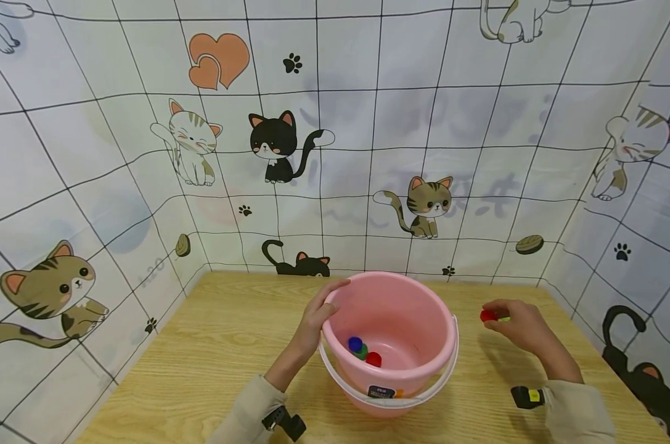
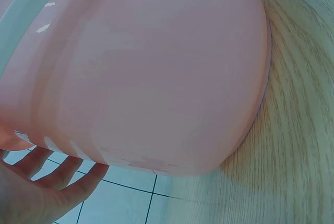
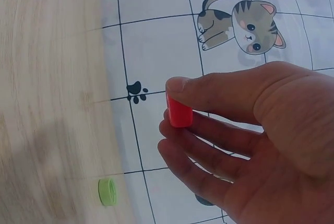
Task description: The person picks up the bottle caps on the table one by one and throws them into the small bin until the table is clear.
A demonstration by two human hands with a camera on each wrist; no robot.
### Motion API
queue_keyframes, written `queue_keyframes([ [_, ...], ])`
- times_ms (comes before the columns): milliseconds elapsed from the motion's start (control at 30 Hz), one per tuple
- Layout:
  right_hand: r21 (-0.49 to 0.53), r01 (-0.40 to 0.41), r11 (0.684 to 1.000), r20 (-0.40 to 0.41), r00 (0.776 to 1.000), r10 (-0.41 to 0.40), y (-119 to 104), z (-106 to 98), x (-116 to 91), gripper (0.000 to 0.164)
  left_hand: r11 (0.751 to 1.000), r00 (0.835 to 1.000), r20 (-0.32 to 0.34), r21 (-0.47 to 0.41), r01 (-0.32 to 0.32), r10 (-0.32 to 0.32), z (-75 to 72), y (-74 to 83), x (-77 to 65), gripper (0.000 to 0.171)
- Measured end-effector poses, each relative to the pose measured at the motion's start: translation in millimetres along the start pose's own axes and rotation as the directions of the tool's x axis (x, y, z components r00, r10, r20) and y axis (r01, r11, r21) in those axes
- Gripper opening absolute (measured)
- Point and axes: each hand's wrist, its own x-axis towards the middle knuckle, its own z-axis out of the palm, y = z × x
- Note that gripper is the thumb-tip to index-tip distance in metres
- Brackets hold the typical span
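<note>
My left hand (image 1: pixel 317 314) grips the left rim of a pink bucket (image 1: pixel 392 311), thumb inside and fingers outside; in the left wrist view the fingertips touch its wall. Inside the bucket lie a blue cap (image 1: pixel 355 344), a green cap (image 1: pixel 362 353) and a red cap (image 1: pixel 373 359). To the right of the bucket, my right hand (image 1: pixel 518 324) pinches a red bottle cap (image 3: pixel 180 113) between thumb and fingers, above the table. A light green cap (image 3: pixel 107 191) lies on the table beyond that hand, mostly hidden behind the fingers in the head view.
The bucket stands on a wood-grain table (image 1: pixel 224 345), its white handle (image 1: pixel 392 404) hanging down the near side. A cat-printed sheet (image 1: pixel 346 123) with grid lines rises behind the table and along both sides. Each wrist carries a small black camera.
</note>
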Motion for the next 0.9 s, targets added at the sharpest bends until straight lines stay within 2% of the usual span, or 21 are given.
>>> queue_keyframes([
  [900, -0.009, 0.055, 0.998, 0.003, 0.998, -0.055, -15.7, -6.1, -1.4, 0.039, 1.000, 1.000, -0.001, 0.007, 0.001, -0.001, -0.3, 1.3, -0.6, 0.054],
])
